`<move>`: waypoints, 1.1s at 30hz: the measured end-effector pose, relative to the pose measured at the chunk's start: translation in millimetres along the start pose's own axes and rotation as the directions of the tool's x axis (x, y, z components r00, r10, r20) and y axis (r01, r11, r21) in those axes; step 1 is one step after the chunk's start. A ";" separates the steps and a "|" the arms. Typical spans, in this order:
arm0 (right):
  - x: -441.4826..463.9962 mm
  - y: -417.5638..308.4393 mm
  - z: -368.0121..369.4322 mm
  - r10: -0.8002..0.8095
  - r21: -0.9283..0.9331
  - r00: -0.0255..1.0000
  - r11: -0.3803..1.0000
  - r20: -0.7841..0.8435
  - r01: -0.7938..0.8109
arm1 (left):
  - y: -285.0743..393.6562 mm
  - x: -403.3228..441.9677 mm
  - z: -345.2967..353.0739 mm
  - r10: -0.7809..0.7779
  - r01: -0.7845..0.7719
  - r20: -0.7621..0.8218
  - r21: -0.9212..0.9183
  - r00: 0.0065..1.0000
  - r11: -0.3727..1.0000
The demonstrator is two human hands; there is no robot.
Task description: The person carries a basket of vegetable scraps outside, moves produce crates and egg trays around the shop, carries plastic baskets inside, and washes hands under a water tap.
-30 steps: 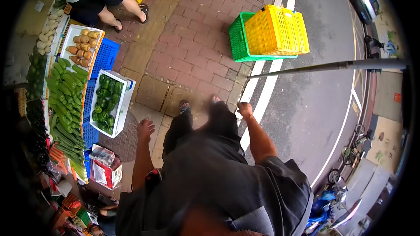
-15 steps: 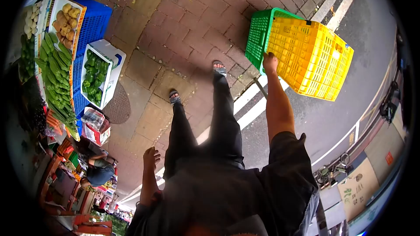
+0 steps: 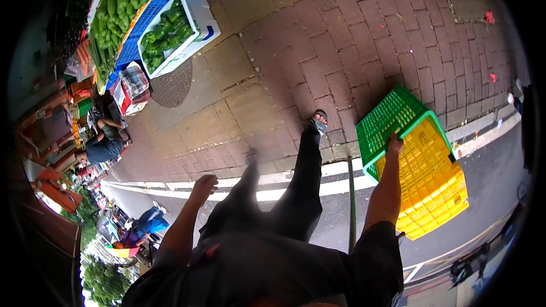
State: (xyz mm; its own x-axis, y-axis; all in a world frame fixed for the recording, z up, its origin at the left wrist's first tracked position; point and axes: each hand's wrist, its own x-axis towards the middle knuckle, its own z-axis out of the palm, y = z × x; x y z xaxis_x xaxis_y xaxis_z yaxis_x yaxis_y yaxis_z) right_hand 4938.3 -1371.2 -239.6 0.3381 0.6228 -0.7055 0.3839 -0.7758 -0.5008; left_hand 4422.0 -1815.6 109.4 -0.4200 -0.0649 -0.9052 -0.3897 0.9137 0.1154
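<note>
My right hand is closed round the rim of a green plastic crate, out to my right. Against the green crate sits a yellow slatted crate, tilted over the kerb and road; how the two crates join is partly hidden. My left hand hangs at my side with loosely bent fingers and holds nothing. A thin green pole stands between my right leg and right arm.
On the left is a vegetable stall with long green gourds and a white foam box of green peppers. A person crouches beyond it. Brick paving meets a white-lined road. A rider is behind on the left.
My view has turned, and I have stepped along the kerb. The crates now appear lower in view, still gripped by my right hand. The stall has shifted up in view.
</note>
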 end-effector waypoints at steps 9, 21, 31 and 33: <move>-166.0 -112.3 -26.4 -0.011 0.042 0.982 0.999 -0.189 0.019 | -52.9 -8.1 -21.8 0.055 -0.049 0.013 -0.309 0.998 0.950; -349.2 -135.3 41.8 -0.222 0.227 0.965 0.956 0.136 0.188 | -170.1 56.4 -141.8 0.122 -0.108 -0.013 -0.560 0.992 0.821; -525.6 -127.2 208.4 -0.331 0.217 0.724 0.944 0.606 0.249 | -244.3 22.3 -177.7 0.037 -0.195 -0.210 -0.811 0.977 0.552; -577.3 -130.1 242.0 -0.327 0.157 0.634 0.937 0.701 0.311 | -256.5 1.8 -174.3 0.057 -0.239 -0.247 -0.810 0.967 0.535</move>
State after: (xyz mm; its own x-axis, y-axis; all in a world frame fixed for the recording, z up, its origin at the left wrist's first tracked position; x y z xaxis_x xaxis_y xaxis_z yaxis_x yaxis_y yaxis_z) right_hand 4485.2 -1654.4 111.5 -0.5136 0.5775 -0.6346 0.3306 -0.5493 -0.7674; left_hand 4378.4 -2120.0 149.5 -0.6313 -0.1100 -0.7677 -0.7723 0.1792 0.6094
